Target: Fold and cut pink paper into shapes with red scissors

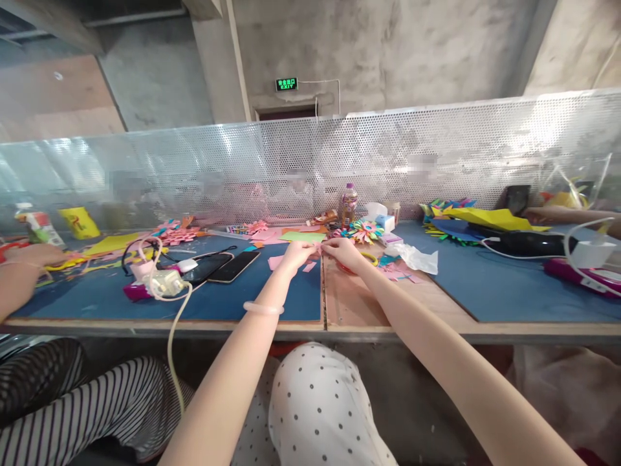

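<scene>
My left hand (299,253) and my right hand (343,251) meet above the table, both closed in a pinch. Between their fingertips is a small piece of pink paper (317,248), mostly covered by the fingers. Below my right hand lies something with a yellow and red loop (371,259), partly hidden; it looks like scissor handles. Pink paper scraps (309,266) rest on the blue mat under my left hand. Just behind my hands are a light green paper sheet (303,237) and a multicoloured paper flower (367,232).
To the left are a phone (235,266) and a power strip (138,291) whose cable hangs over the edge. A drink bottle (349,206) and crumpled tissue (418,257) stand beyond and right. Another person's hand (41,255) is at far left; another person's arm (572,217) reaches in right.
</scene>
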A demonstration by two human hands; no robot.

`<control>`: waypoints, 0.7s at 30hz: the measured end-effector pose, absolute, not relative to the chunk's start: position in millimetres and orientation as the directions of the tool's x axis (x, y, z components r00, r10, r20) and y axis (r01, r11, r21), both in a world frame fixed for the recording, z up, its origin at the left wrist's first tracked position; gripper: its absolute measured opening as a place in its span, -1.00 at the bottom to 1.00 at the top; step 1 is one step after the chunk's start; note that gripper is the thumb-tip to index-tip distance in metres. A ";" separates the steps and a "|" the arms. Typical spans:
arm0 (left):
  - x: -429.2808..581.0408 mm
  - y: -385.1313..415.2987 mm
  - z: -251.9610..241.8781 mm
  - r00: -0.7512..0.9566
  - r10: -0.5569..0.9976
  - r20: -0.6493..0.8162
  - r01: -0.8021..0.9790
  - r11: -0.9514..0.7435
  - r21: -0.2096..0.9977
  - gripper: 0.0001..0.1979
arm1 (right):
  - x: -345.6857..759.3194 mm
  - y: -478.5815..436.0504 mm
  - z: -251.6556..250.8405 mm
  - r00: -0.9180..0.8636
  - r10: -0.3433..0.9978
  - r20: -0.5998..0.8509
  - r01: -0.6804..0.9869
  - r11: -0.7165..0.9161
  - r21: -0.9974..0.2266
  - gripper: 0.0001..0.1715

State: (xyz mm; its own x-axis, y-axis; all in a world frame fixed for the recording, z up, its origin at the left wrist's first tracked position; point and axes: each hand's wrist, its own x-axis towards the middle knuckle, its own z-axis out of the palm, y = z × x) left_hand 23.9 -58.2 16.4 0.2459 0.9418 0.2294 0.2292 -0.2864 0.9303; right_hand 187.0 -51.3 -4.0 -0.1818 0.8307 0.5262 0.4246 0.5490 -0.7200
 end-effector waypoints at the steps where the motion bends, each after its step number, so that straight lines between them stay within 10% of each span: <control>1: 24.1 -58.7 16.8 0.245 0.942 0.230 0.230 -0.287 0.930 -0.83 | 186.6 -51.6 -3.7 -0.181 0.830 0.528 0.432 0.549 -0.715 -0.68; 21: 27.1 -64.9 20.5 0.319 0.918 0.235 0.146 -0.292 0.945 -0.92 | 183.6 -54.7 -3.3 -0.086 0.802 0.591 0.482 0.552 -0.680 -0.74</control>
State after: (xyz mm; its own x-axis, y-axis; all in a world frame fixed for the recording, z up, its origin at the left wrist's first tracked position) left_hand 27.1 -64.9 20.5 0.3192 0.9182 0.2347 0.1465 -0.2925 0.9450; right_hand 183.6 -54.7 -3.3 -0.0855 0.8023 0.5907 0.4818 0.5523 -0.6803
